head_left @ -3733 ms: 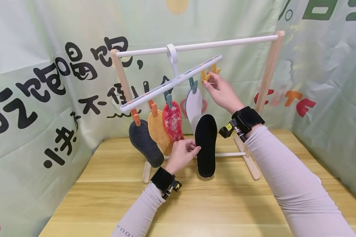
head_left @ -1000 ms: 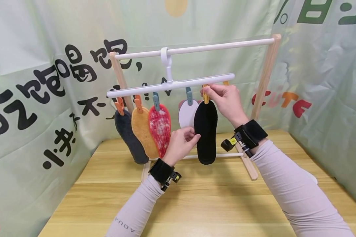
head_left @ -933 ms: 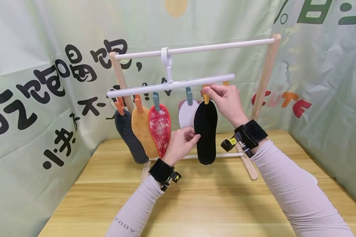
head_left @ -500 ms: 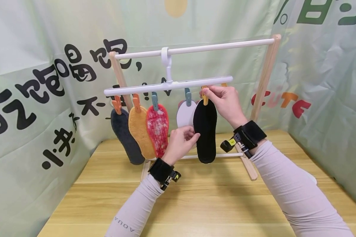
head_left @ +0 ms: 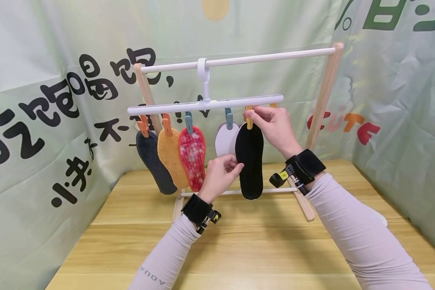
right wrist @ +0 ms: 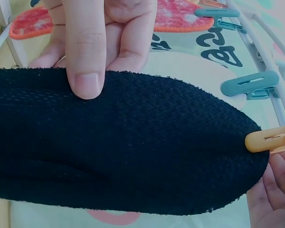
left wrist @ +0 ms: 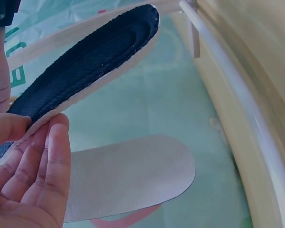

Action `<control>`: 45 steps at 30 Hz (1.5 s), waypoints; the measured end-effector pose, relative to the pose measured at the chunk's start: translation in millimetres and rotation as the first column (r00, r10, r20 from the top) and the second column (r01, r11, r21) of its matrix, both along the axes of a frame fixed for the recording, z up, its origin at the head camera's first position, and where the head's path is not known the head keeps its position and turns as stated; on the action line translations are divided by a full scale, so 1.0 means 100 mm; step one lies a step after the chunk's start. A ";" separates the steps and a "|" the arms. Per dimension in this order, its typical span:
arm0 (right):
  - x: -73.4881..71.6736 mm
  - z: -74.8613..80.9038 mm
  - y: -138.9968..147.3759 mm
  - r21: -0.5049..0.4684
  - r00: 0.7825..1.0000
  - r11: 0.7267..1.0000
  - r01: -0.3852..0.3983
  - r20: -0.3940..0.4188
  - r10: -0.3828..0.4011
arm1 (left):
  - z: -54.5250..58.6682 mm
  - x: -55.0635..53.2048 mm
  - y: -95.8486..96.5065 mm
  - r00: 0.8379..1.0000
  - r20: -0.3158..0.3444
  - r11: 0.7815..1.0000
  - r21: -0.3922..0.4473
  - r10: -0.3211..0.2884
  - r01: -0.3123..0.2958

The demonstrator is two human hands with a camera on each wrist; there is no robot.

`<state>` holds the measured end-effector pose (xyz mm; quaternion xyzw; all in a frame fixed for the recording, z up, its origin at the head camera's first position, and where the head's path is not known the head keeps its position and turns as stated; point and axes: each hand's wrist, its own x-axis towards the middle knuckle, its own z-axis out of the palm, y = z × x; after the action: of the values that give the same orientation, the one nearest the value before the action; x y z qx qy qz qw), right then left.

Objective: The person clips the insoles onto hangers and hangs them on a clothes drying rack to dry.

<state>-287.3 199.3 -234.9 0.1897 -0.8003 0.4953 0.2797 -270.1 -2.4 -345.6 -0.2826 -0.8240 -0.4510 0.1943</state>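
A black insole (head_left: 249, 165) hangs upright under a yellow clothespin (head_left: 249, 117) on the white hanger (head_left: 174, 108). My left hand (head_left: 220, 175) pinches the insole's left edge, thumb on the black face and fingers behind, as the left wrist view shows. My right hand (head_left: 275, 125) holds the yellow clothespin between thumb and fingers. In the right wrist view the clothespin's tip (right wrist: 256, 141) overlaps the insole's top end. Just behind hangs a white insole (head_left: 226, 139) from a teal clothespin (head_left: 229, 119), partly hidden by the black one.
Left along the hanger hang a red patterned insole (head_left: 193, 159), a yellow insole (head_left: 171, 157) and a dark grey insole (head_left: 154, 161). The hanger hooks over the rack's white rod (head_left: 268, 59). A white object (head_left: 378, 216) lies on the table (head_left: 246, 249), partly behind the right sleeve.
Since the oldest frame, the black insole has been raised to the yellow clothespin, and the right hand has lowered with that clothespin. The hanger has swung nearly level. Lately only slight sway shows.
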 end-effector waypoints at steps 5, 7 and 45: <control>0.01 -0.03 0.00 -0.011 0.999 1.000 -0.019 0.041 0.019 | -0.02 -0.01 0.00 1.000 0.015 1.000 0.012 0.011 -0.011; 0.01 -0.04 0.00 -0.013 0.998 1.000 -0.027 0.051 0.028 | -0.03 -0.02 0.00 1.000 0.022 1.000 0.016 0.014 -0.014; 0.10 -0.21 0.56 0.086 0.988 0.996 0.027 0.150 -0.039 | -0.15 -0.03 0.00 0.997 0.078 1.000 0.011 -0.021 0.020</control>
<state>-277.8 255.2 -255.5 0.1496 -0.8424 0.4696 0.2179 -273.5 -2.6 -360.8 -0.2720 -0.8258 -0.4679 0.1586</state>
